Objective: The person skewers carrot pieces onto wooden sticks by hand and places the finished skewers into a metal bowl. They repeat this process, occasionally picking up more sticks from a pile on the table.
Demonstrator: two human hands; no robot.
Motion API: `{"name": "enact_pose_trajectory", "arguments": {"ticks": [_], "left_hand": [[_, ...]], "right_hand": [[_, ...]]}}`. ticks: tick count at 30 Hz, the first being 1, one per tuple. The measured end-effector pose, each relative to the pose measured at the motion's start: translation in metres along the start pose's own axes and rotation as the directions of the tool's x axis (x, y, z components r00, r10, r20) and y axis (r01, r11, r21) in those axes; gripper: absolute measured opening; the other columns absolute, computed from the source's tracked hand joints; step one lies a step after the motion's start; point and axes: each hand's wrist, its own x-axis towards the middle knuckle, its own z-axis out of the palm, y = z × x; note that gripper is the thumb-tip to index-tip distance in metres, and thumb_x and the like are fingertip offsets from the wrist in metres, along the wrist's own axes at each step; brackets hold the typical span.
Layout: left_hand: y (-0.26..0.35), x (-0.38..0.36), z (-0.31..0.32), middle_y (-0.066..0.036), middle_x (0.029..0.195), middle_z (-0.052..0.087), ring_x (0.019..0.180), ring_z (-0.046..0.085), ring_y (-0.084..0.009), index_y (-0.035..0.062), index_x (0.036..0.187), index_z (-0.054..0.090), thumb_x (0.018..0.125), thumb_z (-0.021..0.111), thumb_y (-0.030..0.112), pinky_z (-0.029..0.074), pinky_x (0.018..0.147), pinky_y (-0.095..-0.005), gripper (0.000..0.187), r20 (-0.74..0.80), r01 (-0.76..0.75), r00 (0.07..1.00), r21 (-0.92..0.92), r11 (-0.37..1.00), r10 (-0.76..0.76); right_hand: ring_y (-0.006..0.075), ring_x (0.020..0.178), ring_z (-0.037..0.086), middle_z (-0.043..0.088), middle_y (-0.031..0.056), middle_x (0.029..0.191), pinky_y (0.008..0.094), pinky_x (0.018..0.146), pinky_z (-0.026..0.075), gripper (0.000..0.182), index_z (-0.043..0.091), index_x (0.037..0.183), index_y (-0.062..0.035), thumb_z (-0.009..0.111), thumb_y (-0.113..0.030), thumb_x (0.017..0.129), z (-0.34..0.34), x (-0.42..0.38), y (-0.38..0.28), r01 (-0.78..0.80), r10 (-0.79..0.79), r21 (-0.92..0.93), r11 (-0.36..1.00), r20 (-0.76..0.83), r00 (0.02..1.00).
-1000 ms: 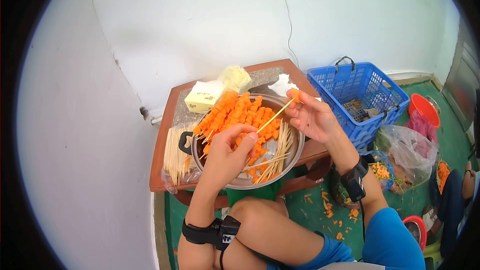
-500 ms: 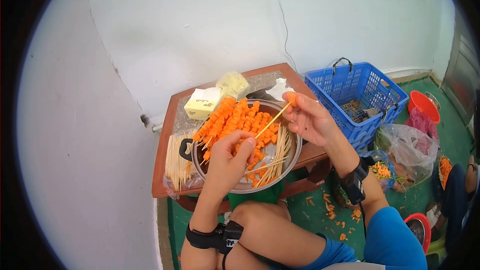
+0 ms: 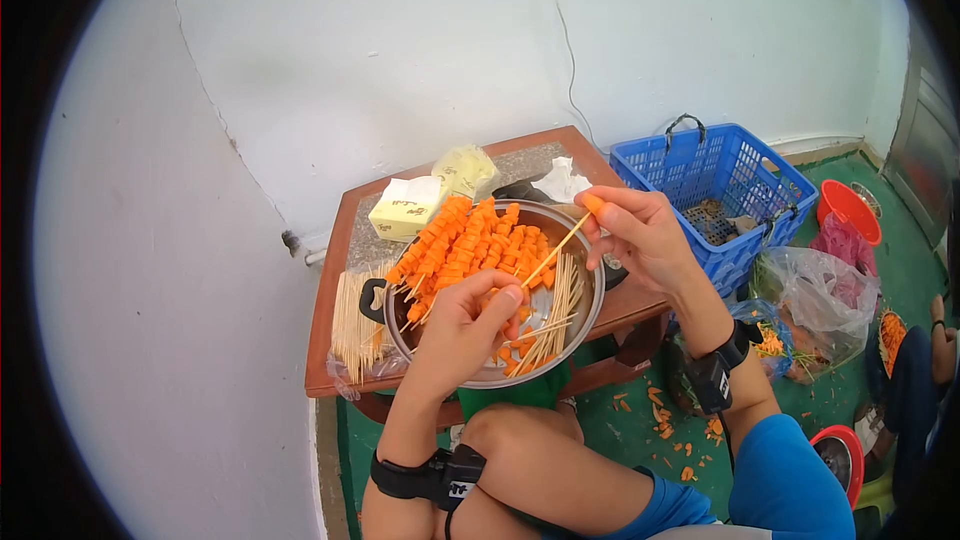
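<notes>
My left hand pinches the lower end of a wooden skewer above a metal pan. At the skewer's upper tip, the fingers of my right hand hold an orange carrot piece. Whether the tip has entered the piece cannot be told. Threaded carrot skewers are heaped in the pan's left and back part. Loose bare sticks lean at the pan's right side, with some carrot pieces near them.
More sticks lie on the wooden table at left, and a tissue pack stands behind the pan. A blue crate, a red basin and plastic bags are on the floor at right. Another person's hand shows at the far right.
My right hand has moved slightly right with the carrot piece and turned a little. My left hand has shifted slightly right and down, still on the skewer.
</notes>
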Motion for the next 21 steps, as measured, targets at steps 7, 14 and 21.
{"name": "enact_pose_trajectory", "arguments": {"ticks": [7,14,21], "left_hand": [[0.013,-0.004,-0.011,0.001,0.055,0.046,0.043,0.029,-0.0006,0.0026,0.081,0.053,0.082,0.045,0.016,0.021,0.039,-0.0143,0.016,0.341,0.397,0.903,-0.428,0.812,-0.261],[0.007,-0.004,-0.001,-0.001,0.059,0.048,0.045,0.037,-0.0022,0.0006,0.081,0.054,0.081,0.048,0.015,0.028,0.039,-0.0171,0.016,0.039,-0.078,0.996,-0.004,0.997,0.078],[0.008,-0.004,-0.008,-0.001,0.062,0.048,0.046,0.037,-0.0025,0.001,0.082,0.053,0.082,0.047,0.014,0.028,0.04,-0.0162,0.015,0.025,-0.125,0.992,-0.069,0.99,0.127]], "right_hand": [[0.0151,0.059,0.058,0.057,0.0101,0.081,0.0205,0.054,0.049,0.025,0.054,0.099,0.0051,0.052,-0.01,0.079,0.01,-0.003,-0.013,0.095,-0.082,-0.265,0.959,0.06,0.995],[0.0136,0.064,0.057,0.056,0.0097,0.08,0.0221,0.051,0.051,0.025,0.053,0.1,0.0047,0.051,-0.01,0.079,0.014,-0.004,-0.01,0.099,-0.099,-0.277,0.956,0.012,0.995],[0.0137,0.07,0.056,0.055,0.0112,0.084,0.0256,0.055,0.054,0.025,0.052,0.101,0.005,0.049,-0.008,0.08,0.032,-0.005,-0.009,0.185,-0.2,-0.3,0.936,-0.02,0.979]]}}
